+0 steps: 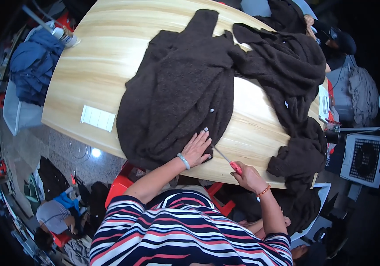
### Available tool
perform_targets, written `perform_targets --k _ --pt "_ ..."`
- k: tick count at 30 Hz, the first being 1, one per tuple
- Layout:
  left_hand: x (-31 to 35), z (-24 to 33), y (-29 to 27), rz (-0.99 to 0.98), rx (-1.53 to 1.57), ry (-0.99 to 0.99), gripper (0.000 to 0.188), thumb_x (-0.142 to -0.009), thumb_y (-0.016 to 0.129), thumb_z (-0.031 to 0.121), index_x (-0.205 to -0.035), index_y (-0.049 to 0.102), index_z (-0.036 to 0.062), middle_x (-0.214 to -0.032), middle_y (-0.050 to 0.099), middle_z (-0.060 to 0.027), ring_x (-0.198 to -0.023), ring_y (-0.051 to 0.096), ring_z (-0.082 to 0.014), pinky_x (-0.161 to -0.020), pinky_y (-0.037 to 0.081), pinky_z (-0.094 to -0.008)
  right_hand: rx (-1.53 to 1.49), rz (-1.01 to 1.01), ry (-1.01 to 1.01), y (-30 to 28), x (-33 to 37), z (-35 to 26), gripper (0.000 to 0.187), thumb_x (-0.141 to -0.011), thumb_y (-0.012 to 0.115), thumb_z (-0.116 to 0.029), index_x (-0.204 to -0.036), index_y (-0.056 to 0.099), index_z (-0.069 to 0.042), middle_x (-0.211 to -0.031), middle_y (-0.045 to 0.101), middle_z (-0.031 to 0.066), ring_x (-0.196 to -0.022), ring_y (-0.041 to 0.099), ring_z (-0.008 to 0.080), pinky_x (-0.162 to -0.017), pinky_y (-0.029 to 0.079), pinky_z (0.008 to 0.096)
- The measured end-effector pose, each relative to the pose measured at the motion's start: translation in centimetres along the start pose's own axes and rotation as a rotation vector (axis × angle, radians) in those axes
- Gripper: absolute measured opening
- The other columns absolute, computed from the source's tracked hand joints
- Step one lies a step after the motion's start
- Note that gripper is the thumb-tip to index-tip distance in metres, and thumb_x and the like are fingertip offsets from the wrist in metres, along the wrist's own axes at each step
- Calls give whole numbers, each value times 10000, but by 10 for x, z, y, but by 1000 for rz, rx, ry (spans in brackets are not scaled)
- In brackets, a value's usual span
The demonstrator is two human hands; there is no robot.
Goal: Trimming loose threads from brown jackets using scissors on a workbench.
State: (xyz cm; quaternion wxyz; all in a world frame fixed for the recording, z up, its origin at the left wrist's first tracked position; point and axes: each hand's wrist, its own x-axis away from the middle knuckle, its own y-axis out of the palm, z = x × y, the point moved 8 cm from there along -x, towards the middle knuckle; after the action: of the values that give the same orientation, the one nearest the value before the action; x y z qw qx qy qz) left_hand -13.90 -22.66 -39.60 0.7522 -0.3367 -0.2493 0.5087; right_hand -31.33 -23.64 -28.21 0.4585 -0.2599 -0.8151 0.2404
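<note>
A dark brown knitted garment (pixel 176 84) lies spread on the wooden table (pixel 96 71), with small pale buttons along its right front. My left hand (pixel 196 149) rests flat on its lower right edge, fingers stretched out just below one pale button (pixel 206 129). A bracelet circles that wrist. To the right, my right hand (pixel 248 176) is closed round the handle of a red-handled tool (pixel 235 167). The thin metal shaft points up and left to the garment's edge close to my left fingers. I cannot make out exactly what kind of tool it is.
More dark brown garments (pixel 296 66) lie heaped on the right side, hanging over the table's edge. A white card (pixel 97 118) lies at the left. Blue cloth (pixel 37 64) fills a bin beyond the left edge. Another person (pixel 340 42) sits at the far right.
</note>
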Motion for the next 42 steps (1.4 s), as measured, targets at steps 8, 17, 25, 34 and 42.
perform_targets --k 8,17,25,34,42 --pt "151 -23 -127 484 -85 -273 614 -707 772 203 -1255 546 48 -1146 553 -161 -1034 529 -354 -897 412 -445 2 314 -164 44 -39 -41 538 -763 741 -114 -1251 518 -76 -1085 590 176 -934 621 396 -801 516 453" --pt "191 -58 -75 272 -253 -432 734 -674 817 287 -1279 467 63 -1400 362 -253 -1261 380 -425 -1003 322 -518 206 386 -151 71 -103 -31 358 -827 620 -99 -1176 543 -77 -912 609 177 -793 624 393 -702 474 484" --pt "175 -40 -84 473 -270 -404 656 -695 802 348 -1164 495 6 -1275 432 -269 -1216 408 -425 -991 287 -569 59 345 -156 64 -89 -26 434 -774 718 -117 -1151 523 -29 -1285 488 210 -973 616 425 -817 524 468" --pt "100 -27 -116 545 -62 -251 723 -716 763 160 -1366 458 74 -1417 390 -236 -1249 426 -407 -1000 372 -471 88 369 -25 67 -130 -38 366 -801 688 -134 -1100 502 -34 -1045 605 257 -858 621 446 -758 509 505" --pt "52 -3 -151 285 -65 -64 994 -650 838 341 -1486 339 141 -1531 256 -219 -1397 276 -437 -1100 279 -586 -255 161 -168 13 -75 -12 420 -788 688 -134 -1166 544 -19 -992 656 223 -948 648 364 -860 499 413"
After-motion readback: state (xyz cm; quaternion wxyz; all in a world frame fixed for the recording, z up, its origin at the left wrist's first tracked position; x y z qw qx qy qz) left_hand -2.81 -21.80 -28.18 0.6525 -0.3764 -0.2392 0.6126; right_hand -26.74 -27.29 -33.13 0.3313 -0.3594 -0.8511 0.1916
